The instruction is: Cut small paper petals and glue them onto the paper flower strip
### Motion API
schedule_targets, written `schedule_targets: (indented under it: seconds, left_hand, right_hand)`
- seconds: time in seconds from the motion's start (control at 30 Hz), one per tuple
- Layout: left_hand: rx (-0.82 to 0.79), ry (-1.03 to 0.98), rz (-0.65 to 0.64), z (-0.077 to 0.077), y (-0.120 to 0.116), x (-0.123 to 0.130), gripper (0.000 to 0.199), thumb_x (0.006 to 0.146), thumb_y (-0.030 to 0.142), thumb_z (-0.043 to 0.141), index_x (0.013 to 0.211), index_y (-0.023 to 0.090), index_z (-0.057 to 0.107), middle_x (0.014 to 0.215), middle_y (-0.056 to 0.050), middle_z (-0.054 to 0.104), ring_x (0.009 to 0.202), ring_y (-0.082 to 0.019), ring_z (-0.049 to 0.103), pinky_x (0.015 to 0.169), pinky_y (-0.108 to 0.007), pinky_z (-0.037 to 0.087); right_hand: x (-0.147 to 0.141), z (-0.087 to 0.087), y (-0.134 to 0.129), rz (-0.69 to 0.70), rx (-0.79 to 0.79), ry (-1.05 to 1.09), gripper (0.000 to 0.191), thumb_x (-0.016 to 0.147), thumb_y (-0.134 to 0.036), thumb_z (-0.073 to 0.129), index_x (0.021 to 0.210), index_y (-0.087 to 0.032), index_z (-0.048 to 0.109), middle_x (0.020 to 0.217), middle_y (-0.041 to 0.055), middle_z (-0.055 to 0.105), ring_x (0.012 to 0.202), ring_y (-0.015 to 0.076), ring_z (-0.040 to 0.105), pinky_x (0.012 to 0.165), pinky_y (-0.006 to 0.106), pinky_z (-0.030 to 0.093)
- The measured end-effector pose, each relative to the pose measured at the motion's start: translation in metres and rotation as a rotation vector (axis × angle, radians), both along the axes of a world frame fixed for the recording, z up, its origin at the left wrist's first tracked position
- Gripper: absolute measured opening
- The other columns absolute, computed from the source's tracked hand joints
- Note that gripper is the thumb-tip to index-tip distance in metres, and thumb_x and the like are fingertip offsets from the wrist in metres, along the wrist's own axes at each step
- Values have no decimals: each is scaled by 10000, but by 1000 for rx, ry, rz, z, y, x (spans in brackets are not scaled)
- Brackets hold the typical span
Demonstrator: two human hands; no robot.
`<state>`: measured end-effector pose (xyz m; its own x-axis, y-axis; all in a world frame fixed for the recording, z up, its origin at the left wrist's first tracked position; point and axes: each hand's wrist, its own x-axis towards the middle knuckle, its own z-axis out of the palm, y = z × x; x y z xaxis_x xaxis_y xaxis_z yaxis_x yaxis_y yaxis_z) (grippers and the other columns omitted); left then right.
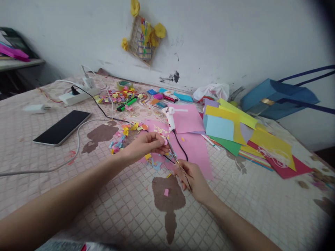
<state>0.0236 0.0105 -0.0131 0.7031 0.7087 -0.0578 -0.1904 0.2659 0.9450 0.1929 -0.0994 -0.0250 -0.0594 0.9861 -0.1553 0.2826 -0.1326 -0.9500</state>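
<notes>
Between the fingertips of my left hand (151, 142) is a small piece of pink paper (165, 141). My right hand (192, 177) grips a pair of scissors (173, 152), whose blades point up and away, close beside the pink piece. Whether the blades touch the paper is too small to tell. Under and beyond both hands lies a pink paper sheet (200, 153), strewn with paper scraps (156, 165). Left of my left hand are small paper flowers (127, 131) in several colours. A single pink scrap (166, 192) rests on the tablecloth nearer me.
A white glue gun (169, 118) with a black cord stands on the pink paper. Coloured sheets (222, 127) and a blue bag (278, 97) are on the right. To the left are a phone (62, 127), a power strip (78, 96) and loose cables.
</notes>
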Motion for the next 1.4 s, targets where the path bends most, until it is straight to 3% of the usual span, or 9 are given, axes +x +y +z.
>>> schedule_targets:
  seconds: [0.27,0.47,0.6,0.87,1.0,1.2,1.4]
  left_hand:
    - [24,-7,-49,-5,-5,2,143,787,255,603,775,126,544,856,-79,670,757,-124,637,743,-273,484]
    - [100,113,-48,3,-16,6,124,784,237,594,733,130,558,688,-21,633,591,-75,565,571,-200,441]
    - [115,146,-98,6,-22,8,125,775,239,597,716,135,558,648,-4,605,570,-71,540,553,-194,425]
    - [178,180,-239,-3,-23,10,156,773,284,592,726,142,550,664,-6,590,585,-83,538,570,-214,439]
    - [238,167,-180,-1,-24,11,136,807,276,543,788,141,547,699,-9,567,607,-91,527,584,-228,434]
    - [540,190,-53,4,-28,10,92,762,178,582,849,146,575,866,-45,563,758,-128,538,695,-259,436]
    - [523,193,-98,2,-27,10,80,775,200,578,810,129,589,811,-48,567,727,-128,544,679,-261,438]
  right_hand:
    - [0,0,5,-19,-105,217,459,783,-601,445,661,-162,493,468,-80,376,306,42,348,316,176,228]
    - [1,1,5,-67,-27,276,294,776,-445,571,696,-171,499,460,-80,400,354,49,358,350,184,212]
    - [2,0,6,-113,20,261,228,779,-396,571,782,-170,542,452,-74,422,376,68,370,368,196,226]
    - [2,3,8,-96,-4,294,197,768,-356,569,715,-177,508,449,-76,416,381,71,375,381,202,235]
    - [3,1,9,-103,-36,437,175,763,-302,573,682,-176,484,463,-79,409,377,56,361,393,201,246]
    - [2,2,11,-16,-111,693,209,758,-212,559,604,-169,424,488,-75,385,391,42,331,411,201,235]
    - [1,4,10,49,-174,796,170,762,-201,560,646,-173,440,520,-77,368,399,40,303,402,193,214]
